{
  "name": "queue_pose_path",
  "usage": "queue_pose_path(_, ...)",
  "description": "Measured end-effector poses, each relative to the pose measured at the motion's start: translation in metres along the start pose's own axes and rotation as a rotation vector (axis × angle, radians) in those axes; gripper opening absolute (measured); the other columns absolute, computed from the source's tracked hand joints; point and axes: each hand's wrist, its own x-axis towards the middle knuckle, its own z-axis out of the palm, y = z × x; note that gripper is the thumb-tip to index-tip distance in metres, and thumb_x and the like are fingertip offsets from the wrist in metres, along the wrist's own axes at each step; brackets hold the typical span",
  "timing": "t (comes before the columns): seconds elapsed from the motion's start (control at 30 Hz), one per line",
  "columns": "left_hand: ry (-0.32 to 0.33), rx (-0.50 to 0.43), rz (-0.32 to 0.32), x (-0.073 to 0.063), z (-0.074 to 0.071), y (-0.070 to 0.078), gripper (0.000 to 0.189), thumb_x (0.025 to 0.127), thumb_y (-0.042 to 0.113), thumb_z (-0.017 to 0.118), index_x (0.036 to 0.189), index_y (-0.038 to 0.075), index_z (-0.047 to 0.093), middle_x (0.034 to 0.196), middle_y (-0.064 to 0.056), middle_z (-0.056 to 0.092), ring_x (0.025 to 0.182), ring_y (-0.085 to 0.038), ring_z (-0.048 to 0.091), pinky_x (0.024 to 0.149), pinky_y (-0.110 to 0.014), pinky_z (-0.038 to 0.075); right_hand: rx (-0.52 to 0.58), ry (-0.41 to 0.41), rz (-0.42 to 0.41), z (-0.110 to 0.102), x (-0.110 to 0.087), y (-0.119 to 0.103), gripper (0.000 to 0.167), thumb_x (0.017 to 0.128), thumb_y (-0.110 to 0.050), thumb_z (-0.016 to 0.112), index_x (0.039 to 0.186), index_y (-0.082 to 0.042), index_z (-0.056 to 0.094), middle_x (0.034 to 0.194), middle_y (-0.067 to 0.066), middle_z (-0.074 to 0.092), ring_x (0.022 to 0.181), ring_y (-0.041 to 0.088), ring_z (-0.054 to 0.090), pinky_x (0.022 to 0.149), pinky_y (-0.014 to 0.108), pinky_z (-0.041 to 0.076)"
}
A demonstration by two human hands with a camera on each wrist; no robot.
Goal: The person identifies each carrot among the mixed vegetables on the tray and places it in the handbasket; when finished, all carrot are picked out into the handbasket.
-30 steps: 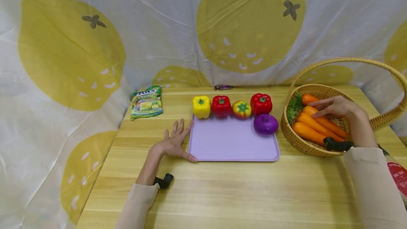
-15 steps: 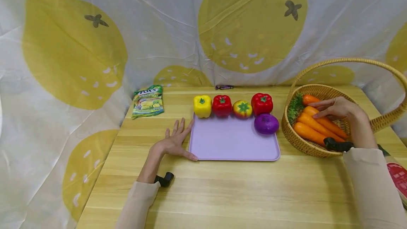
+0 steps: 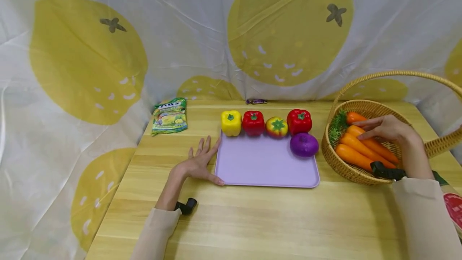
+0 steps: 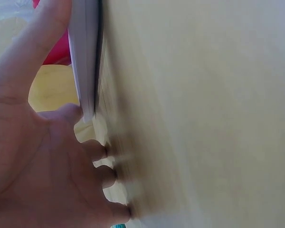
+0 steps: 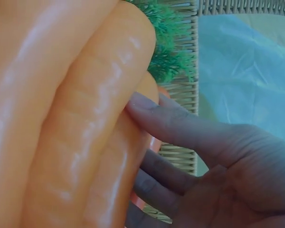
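My left hand (image 3: 196, 165), fingers spread, lies at the left edge of a lilac tray (image 3: 267, 167); its thumb touches the near left corner. In the left wrist view, the fingertips rest on the table beside the tray rim (image 4: 85, 61). My right hand (image 3: 391, 129) reaches into a wicker basket (image 3: 333, 161) of several orange carrots with green tops. Its thumb and fingers pinch one carrot (image 5: 116, 161), seen in the right wrist view. Along the tray's far side are a yellow bell pepper (image 3: 231, 123), two red bell peppers (image 3: 253, 123), a red-yellow tomato-like fruit (image 3: 276, 126) and a purple onion (image 3: 304, 145).
A green candy bag (image 3: 169, 116) lies at the table's back left. Behind the tray is a small purple wrapped candy (image 3: 256, 101). The basket's tall handle (image 3: 397, 73) arches over the right side. A red-labelled package (image 3: 452, 206) shows at the right edge.
The head view has shifted slightly, so the scene sits a little lower and further right. Both hands keep their places at the tray and in the basket.
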Motion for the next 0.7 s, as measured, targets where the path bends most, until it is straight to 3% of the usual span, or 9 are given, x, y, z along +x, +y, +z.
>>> queue_pose_path(0.1, -0.001, 0.003, -0.005, -0.002, 0.0, -0.001, 0.142, 0.072, 0.059, 0.089, 0.167, 0.023, -0.01, 0.169, -0.02, -0.027, 0.157, -0.043, -0.027, 0.119, -0.076, -0.013, -0.051, 0.017, -0.027, 0.002, 0.0, -0.003, 0.058, 0.09, -0.03, 0.082, 0.137, -0.001, 0.065, 0.143, 0.031, 0.057, 0.112, 0.03, 0.07, 0.076, 0.023, 0.057)
queue_pose_path(0.17, 0.002, 0.008, -0.008, -0.002, 0.0, -0.002, 0.141, 0.073, 0.06, 0.089, 0.167, 0.023, -0.01, 0.169, -0.02, -0.027, 0.157, -0.043, -0.027, 0.119, -0.076, -0.013, -0.049, 0.016, -0.028, 0.002, 0.0, -0.005, 0.059, 0.09, -0.031, 0.081, 0.138, -0.001, 0.064, 0.135, 0.025, 0.067, 0.113, 0.034, 0.069, 0.076, 0.024, 0.057)
queue_pose_path(0.27, 0.011, 0.007, 0.005, -0.002, 0.0, -0.002, 0.141, 0.073, 0.06, 0.088, 0.167, 0.022, -0.01, 0.17, -0.021, -0.026, 0.157, -0.044, -0.025, 0.119, -0.077, -0.012, -0.047, 0.016, -0.018, -0.001, -0.003, -0.009, 0.064, 0.092, -0.034, 0.079, 0.143, 0.001, 0.06, 0.089, 0.006, 0.077, 0.076, 0.011, 0.064, 0.065, 0.023, 0.051)
queue_pose_path(0.37, 0.024, -0.011, 0.038, -0.005, -0.002, -0.003, 0.139, 0.074, 0.059, 0.088, 0.167, 0.02, -0.007, 0.17, -0.023, -0.023, 0.157, -0.046, -0.024, 0.119, -0.077, -0.012, -0.087, 0.025, -0.038, -0.006, -0.01, -0.016, 0.065, 0.098, -0.036, 0.071, 0.146, 0.003, 0.055, 0.077, -0.006, 0.066, 0.063, 0.002, 0.047, 0.061, 0.025, 0.046)
queue_pose_path(0.43, 0.042, -0.035, 0.062, -0.009, -0.004, -0.006, 0.134, 0.076, 0.056, 0.088, 0.168, 0.019, -0.002, 0.171, -0.023, -0.019, 0.158, -0.046, -0.02, 0.12, -0.077, -0.01, -0.149, 0.039, -0.083, -0.009, -0.017, -0.025, 0.064, 0.102, -0.037, 0.065, 0.147, 0.007, 0.052, 0.09, 0.012, 0.072, 0.072, 0.007, 0.057, 0.063, 0.023, 0.047)
queue_pose_path(0.5, 0.076, -0.069, 0.08, -0.015, -0.009, -0.009, 0.124, 0.082, 0.052, 0.085, 0.168, 0.016, 0.004, 0.173, -0.021, -0.014, 0.16, -0.044, -0.016, 0.122, -0.074, -0.008, -0.198, 0.049, -0.132, -0.01, -0.024, -0.036, 0.063, 0.104, -0.038, 0.061, 0.147, 0.008, 0.051, 0.123, 0.028, 0.07, 0.096, 0.024, 0.069, 0.072, 0.021, 0.049)
queue_pose_path(0.53, 0.104, -0.085, 0.086, -0.017, -0.012, -0.011, 0.118, 0.085, 0.05, 0.083, 0.168, 0.015, 0.007, 0.174, -0.02, -0.01, 0.16, -0.044, -0.013, 0.123, -0.073, -0.007, -0.207, 0.05, -0.143, -0.01, -0.028, -0.042, 0.063, 0.105, -0.038, 0.061, 0.148, 0.008, 0.05, 0.128, 0.032, 0.067, 0.105, 0.034, 0.069, 0.073, 0.02, 0.049)
queue_pose_path(0.63, 0.228, -0.111, 0.107, -0.021, -0.021, -0.014, 0.096, 0.097, 0.045, 0.071, 0.167, 0.01, 0.017, 0.175, -0.017, -0.001, 0.162, -0.043, -0.004, 0.124, -0.072, -0.005, -0.231, 0.052, -0.204, -0.006, -0.043, -0.063, 0.06, 0.106, -0.039, 0.058, 0.148, 0.004, 0.052, 0.148, 0.032, 0.054, 0.13, 0.052, 0.056, 0.078, 0.016, 0.048)
queue_pose_path(0.7, 0.321, -0.092, 0.115, -0.021, -0.028, -0.012, 0.084, 0.102, 0.043, 0.063, 0.166, 0.008, 0.021, 0.175, -0.018, 0.004, 0.161, -0.043, -0.001, 0.123, -0.073, -0.006, -0.238, 0.059, -0.243, -0.001, -0.053, -0.08, 0.056, 0.108, -0.04, 0.054, 0.149, -0.002, 0.054, 0.15, 0.027, 0.055, 0.133, 0.047, 0.055, 0.081, 0.01, 0.045)
